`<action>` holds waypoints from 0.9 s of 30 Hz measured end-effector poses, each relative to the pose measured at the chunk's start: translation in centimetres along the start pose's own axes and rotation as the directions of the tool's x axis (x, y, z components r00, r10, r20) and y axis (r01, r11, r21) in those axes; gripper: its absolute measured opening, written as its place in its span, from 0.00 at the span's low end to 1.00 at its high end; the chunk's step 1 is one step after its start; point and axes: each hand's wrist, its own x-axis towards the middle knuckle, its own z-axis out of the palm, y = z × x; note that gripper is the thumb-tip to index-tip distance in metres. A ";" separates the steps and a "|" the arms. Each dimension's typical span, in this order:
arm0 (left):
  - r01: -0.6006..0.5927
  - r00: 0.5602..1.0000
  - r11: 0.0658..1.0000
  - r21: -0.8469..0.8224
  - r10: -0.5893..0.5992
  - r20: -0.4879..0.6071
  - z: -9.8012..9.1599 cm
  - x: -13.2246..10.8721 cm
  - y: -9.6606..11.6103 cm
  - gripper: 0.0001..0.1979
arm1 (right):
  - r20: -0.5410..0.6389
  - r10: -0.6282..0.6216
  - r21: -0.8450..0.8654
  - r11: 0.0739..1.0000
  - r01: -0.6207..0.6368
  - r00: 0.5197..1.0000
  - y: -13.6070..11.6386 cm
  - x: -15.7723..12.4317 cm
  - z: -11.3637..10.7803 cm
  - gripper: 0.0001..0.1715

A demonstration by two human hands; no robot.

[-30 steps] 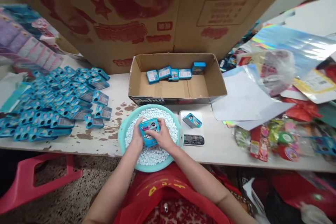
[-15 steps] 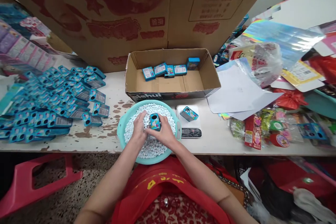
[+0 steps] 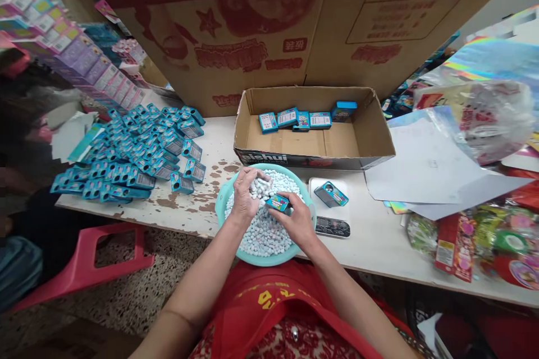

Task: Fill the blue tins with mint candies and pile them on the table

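My left hand [image 3: 245, 195] is cupped around a heap of small white candy pellets [image 3: 261, 187] above the basin. In my right hand [image 3: 297, 221] is a small blue candy box [image 3: 278, 202], tilted over with its printed face up and its end close to the pellets. Below both hands, the light-teal basin [image 3: 220, 208] is full of the same white pellets [image 3: 267, 235]. Just right of the basin, another blue box [image 3: 332, 194] rests on a white scale [image 3: 342, 214] with a dark panel.
Behind the basin stands an open cardboard tray [image 3: 345, 143] with several blue boxes inside. Many blue boxes [image 3: 143, 151] are heaped on the left. Paper sheets [image 3: 433, 162] and packaged sweets [image 3: 457, 244] lie on the right. A red stool [image 3: 90, 252] is beside a partly visible person.
My left hand has gathered a handful of pellets. The box in my right hand has gone from upright, hole up, to tilted. The view has swung left.
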 end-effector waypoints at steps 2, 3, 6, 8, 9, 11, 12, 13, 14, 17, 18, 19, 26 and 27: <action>-0.005 1.000 1.000 0.016 0.005 -0.017 -0.1 0.2 -0.3 0.09 | -0.001 -0.015 -0.035 0.999 0.015 1.000 -0.2 0.0 -0.2 0.19; -0.004 1.000 1.000 0.028 0.005 -0.031 -0.1 0.2 -0.4 0.09 | 0.002 -0.027 -0.051 0.998 0.027 1.000 -0.3 0.1 -0.3 0.19; 0.020 0.997 0.997 0.076 -0.014 -0.077 0.0 0.2 -0.6 0.11 | 0.037 -0.064 -0.078 0.995 0.067 0.997 -0.6 0.2 -0.4 0.18; 0.039 0.994 0.993 0.110 -0.027 -0.109 0.0 0.2 -0.7 0.12 | 0.072 -0.073 -0.082 0.994 0.079 0.995 -0.8 0.3 -0.4 0.18; 0.042 0.993 0.992 0.121 -0.028 -0.119 0.0 0.2 -0.8 0.13 | 0.078 -0.072 -0.084 0.993 0.078 0.994 -0.9 0.3 -0.4 0.18; 0.035 0.993 0.991 0.132 -0.019 -0.120 0.0 0.1 -0.8 0.13 | 0.063 -0.073 -0.091 0.993 0.078 0.995 -1.1 0.3 -0.6 0.18; 0.029 0.994 0.991 0.134 -0.015 -0.109 0.0 0.1 -0.8 0.13 | 0.057 -0.078 -0.092 0.992 0.083 0.995 -1.1 0.3 -0.6 0.18; 0.026 0.996 0.990 0.135 -0.014 -0.091 0.0 0.1 -0.7 0.13 | 0.054 -0.082 -0.089 0.992 0.087 0.995 -1.2 0.3 -0.7 0.17; 0.024 0.997 0.990 0.137 -0.014 -0.074 0.1 0.0 -0.7 0.13 | 0.054 -0.083 -0.080 0.993 0.087 0.995 -1.2 0.3 -0.8 0.17; 0.009 0.999 0.991 0.137 -0.004 -0.038 0.3 -0.1 -0.7 0.12 | 0.044 -0.052 -0.040 0.998 0.054 0.998 -1.1 0.4 -0.8 0.17; 0.003 1.000 0.991 0.137 0.001 -0.029 0.3 -0.1 -0.7 0.12 | 0.029 -0.033 -0.030 0.999 0.034 0.999 -1.0 0.4 -0.8 0.17; -0.001 1.000 0.990 0.138 0.004 -0.022 0.3 -0.2 -0.8 0.12 | 0.016 -0.017 -0.020 1.000 0.018 1.000 -1.0 0.4 -0.8 0.17; -0.021 0.999 0.991 0.132 0.027 -0.042 0.5 -0.3 -1.0 0.09 | -0.015 0.011 0.029 1.000 -0.010 1.000 -1.1 0.4 -0.5 0.17; -0.032 0.999 0.991 0.127 0.036 -0.036 0.6 -0.4 -1.0 0.09 | -0.021 0.003 0.030 1.000 -0.002 1.000 -1.2 0.3 -0.5 0.17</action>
